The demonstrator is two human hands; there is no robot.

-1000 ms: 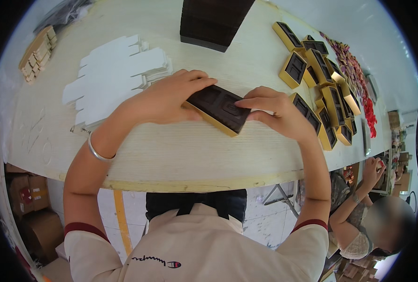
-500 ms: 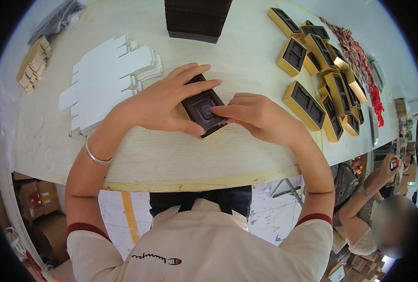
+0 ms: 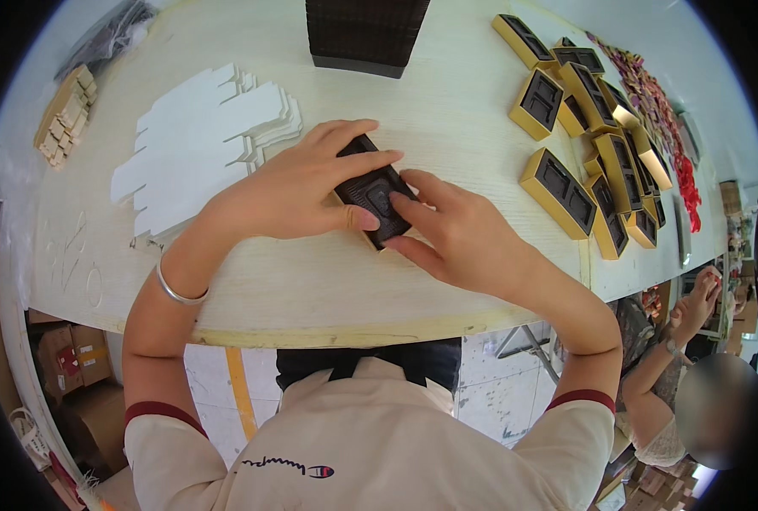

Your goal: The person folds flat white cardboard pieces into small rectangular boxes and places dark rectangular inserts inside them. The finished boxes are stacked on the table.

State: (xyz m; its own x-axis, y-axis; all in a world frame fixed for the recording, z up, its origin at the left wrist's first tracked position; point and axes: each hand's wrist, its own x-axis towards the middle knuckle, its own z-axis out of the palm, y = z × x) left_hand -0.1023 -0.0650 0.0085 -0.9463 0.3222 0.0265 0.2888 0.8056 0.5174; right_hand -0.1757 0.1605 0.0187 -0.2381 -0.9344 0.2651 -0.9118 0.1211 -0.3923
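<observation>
In the middle of the table lies a small rectangular box (image 3: pixel 372 242) with gold sides, and a black moulded tray insert (image 3: pixel 379 198) sits in it. My left hand (image 3: pixel 298 183) reaches over it, fingers across its far part and thumb on its near left edge, holding it. My right hand (image 3: pixel 464 223) is on its right side: a fingertip presses into the recess, the thumb is at the near corner and the other fingers lie along the right edge. The underside of the box is hidden.
A stack of flat white die-cut card blanks (image 3: pixel 200 145) lies at left. A tall dark stack (image 3: pixel 366 38) stands beyond the box. Several gold boxes with black inserts (image 3: pixel 558 192) are piled at right, by red ribbon pieces (image 3: pixel 686 187). Another person's hand (image 3: pixel 694 307) shows lower right.
My right hand has gone from a pinch at the insert's right edge to a wider hold, with the thumb now at the near corner. My left hand stays on the box.
</observation>
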